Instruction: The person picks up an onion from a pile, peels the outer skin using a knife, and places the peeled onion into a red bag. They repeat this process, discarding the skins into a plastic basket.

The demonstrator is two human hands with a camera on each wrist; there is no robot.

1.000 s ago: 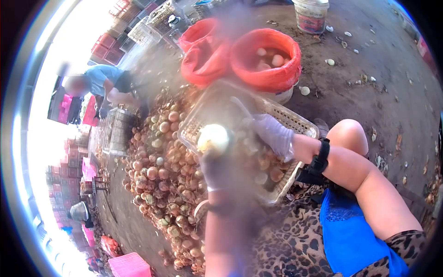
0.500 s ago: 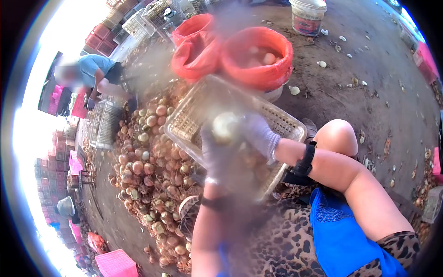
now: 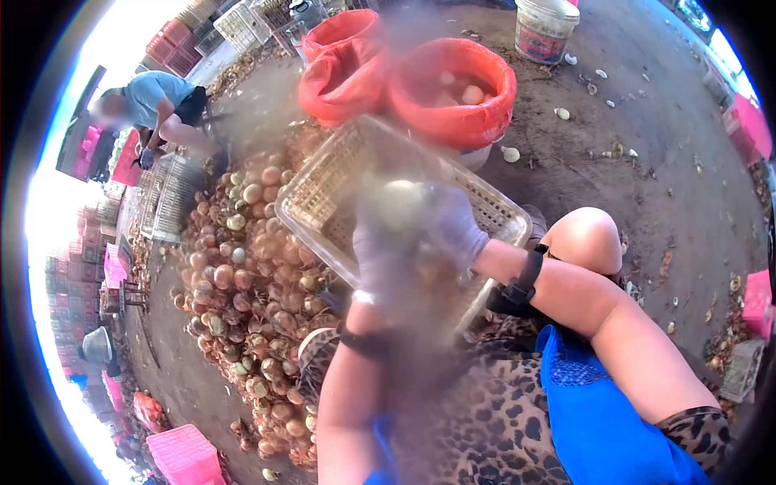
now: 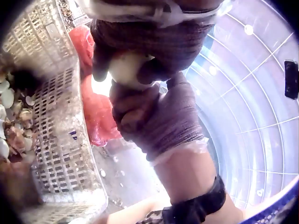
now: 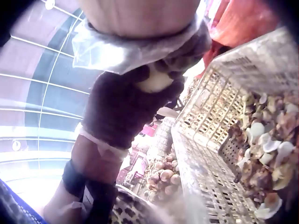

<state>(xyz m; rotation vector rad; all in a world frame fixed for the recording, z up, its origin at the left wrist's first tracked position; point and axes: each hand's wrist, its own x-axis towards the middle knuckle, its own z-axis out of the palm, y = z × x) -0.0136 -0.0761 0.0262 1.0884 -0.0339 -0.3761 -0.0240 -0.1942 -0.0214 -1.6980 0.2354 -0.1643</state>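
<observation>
A pale, peeled onion [image 4: 128,70] sits between my two gloved hands, low over a plastic crate [image 3: 323,190]. My left hand [image 3: 376,250] grips it, thumb and fingers curled around its sides in the left wrist view. Close against the onion's other side is my right hand [image 3: 457,226], its fingers curled. The thin blade-like tool seen in that hand a second ago is hidden behind fingers and lens blur. Loose peels and skins [image 5: 266,144] lie inside the crate.
Left of the crate spreads a heap of unpeeled onions [image 3: 242,291]. Beyond it stand a red-lined bucket [image 3: 485,121] with pale onions and another red bag [image 3: 331,97]. A white bucket [image 3: 543,32] is at the back. Another person [image 3: 158,105] bends over a crate [image 3: 170,194].
The onion, held out left of the right hand a second ago, has come in between both hands. The blade-like tool in the right hand has gone from sight. The view has shifted slightly.
</observation>
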